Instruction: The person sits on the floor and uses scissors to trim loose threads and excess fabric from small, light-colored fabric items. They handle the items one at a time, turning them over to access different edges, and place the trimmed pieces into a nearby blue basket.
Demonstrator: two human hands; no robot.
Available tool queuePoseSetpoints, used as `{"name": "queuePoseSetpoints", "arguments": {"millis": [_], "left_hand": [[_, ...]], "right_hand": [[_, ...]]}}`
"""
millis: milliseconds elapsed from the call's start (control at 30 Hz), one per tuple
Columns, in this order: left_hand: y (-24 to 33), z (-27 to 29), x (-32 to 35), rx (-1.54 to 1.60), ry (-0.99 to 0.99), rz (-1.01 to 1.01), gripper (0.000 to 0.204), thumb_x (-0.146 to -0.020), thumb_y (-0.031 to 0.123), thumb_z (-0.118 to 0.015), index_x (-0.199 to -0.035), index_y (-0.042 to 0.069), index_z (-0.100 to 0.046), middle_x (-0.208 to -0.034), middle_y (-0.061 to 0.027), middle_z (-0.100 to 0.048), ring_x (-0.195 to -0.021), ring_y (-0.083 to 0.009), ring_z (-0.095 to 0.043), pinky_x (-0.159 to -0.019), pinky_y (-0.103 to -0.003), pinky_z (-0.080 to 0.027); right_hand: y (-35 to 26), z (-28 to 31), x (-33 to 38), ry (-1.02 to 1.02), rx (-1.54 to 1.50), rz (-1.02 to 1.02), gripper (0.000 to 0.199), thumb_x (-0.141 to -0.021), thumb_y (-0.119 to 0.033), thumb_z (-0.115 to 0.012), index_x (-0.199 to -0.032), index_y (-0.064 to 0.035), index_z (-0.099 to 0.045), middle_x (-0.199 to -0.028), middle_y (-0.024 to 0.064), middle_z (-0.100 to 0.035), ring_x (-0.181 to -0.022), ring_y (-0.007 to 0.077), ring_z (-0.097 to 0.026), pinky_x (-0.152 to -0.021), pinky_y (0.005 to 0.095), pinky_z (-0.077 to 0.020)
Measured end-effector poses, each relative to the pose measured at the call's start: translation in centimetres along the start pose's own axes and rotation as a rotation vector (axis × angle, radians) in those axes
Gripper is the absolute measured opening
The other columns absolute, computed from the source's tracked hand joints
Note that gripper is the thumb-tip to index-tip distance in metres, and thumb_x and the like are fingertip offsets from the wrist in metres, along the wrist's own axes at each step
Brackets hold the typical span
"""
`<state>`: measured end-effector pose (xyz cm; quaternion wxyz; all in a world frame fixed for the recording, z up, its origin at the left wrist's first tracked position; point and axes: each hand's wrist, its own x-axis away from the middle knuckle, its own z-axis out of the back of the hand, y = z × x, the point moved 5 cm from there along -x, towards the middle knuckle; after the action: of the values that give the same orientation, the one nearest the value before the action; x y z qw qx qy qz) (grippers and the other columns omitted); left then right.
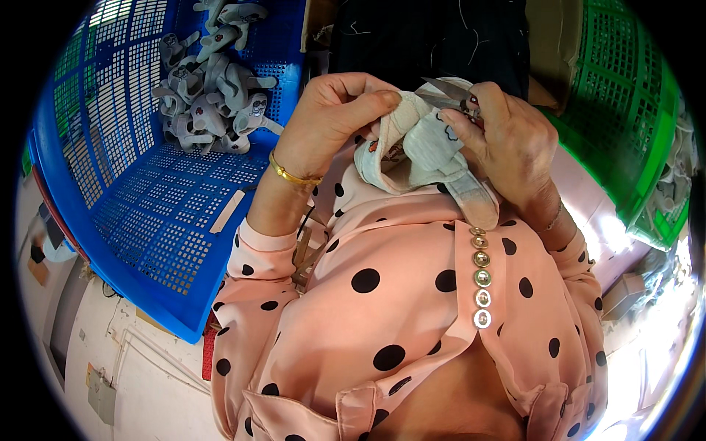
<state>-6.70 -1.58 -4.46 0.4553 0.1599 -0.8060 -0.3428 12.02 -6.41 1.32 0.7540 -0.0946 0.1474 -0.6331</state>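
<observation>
Dotted shirt (408,309) nearest, left grip (334,114) pinches pale fabric (430,151).

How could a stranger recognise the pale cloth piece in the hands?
Find the pink shirt with black dots, then, in the picture, look above its metal buttons. The pale cloth piece is between the left hand and right hand. Unlike similar pieces in the blue basket, it is held, its strap pointing towards the buttons.

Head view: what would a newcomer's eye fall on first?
Likely the pink, black-dotted blouse filling the lower middle, then the bright blue basket at left, with grey fabric pieces heaped toward its far end. Above the blouse, the left grip pinches a pale fabric piece, while the right grip holds what look like scissors.
</observation>
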Motion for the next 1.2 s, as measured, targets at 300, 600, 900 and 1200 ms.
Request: {"name": "queuePoseSetpoints", "arguments": {"millis": [300,600,900,1200], "left_hand": [[0.1,-0.2,0.1,-0.006,-0.01,-0.028,0.016,-0.09,0.016,-0.067,-0.096,0.003,-0.072,-0.075,0.0014,-0.066,-0.062,-0.0027,-0.055,-0.056,-0.017,-0.043],[3.8,-2.3,-1.3,-0.503,-0.024,-0.401,0.016,-0.093,0.012,-0.06,-0.095,-0.001,-0.069,-0.072,-0.0015,-0.065,-0.064,-0.003,-0.056,-0.056,-0.018,-0.044],[8.2,-3.9,2.3,-0.464,0.288,-0.631,0.018,-0.094,0.009,-0.059,-0.107,-0.002,-0.064,-0.103,-0.0078,-0.068,-0.089,-0.0125,-0.063,-0.079,-0.024,-0.051],[3.4,-8.4,0.4,-1.177,0.204,-0.703,0.07,-0.069,0.023,-0.08,-0.129,0.001,-0.05,-0.125,-0.015,-0.053,-0.115,-0.0373,-0.048,-0.099,-0.042,-0.042]], "right_hand": [[0.3,0.1,0.1,-0.043,-0.12,-0.077,0.039,-0.075,-0.042,-0.077,-0.083,-0.0076,-0.06,-0.066,0.0059,-0.062,-0.058,0.0229,-0.062,-0.051,0.0306,-0.0491],[1.3,-1.1,-2.7,-0.308,-0.588,-0.202,0.02,-0.084,-0.018,-0.069,-0.092,-0.0012,-0.06,-0.069,0.0067,-0.056,-0.062,0.0168,-0.051,-0.057,0.0278,-0.0439],[7.1,0.7,-3.7,0.158,-0.7,-0.435,0.019,-0.087,-0.01,-0.065,-0.081,-0.0009,-0.049,-0.059,0.0124,-0.048,-0.051,0.023,-0.041,-0.052,0.0303,-0.0418],[4.0,-3.5,2.3,0.135,-1.263,-0.722,0.009,-0.09,-0.007,-0.054,-0.094,-0.0005,-0.05,-0.069,-0.0033,-0.048,-0.06,0.0043,-0.042,-0.054,0.0196,-0.038]]}}
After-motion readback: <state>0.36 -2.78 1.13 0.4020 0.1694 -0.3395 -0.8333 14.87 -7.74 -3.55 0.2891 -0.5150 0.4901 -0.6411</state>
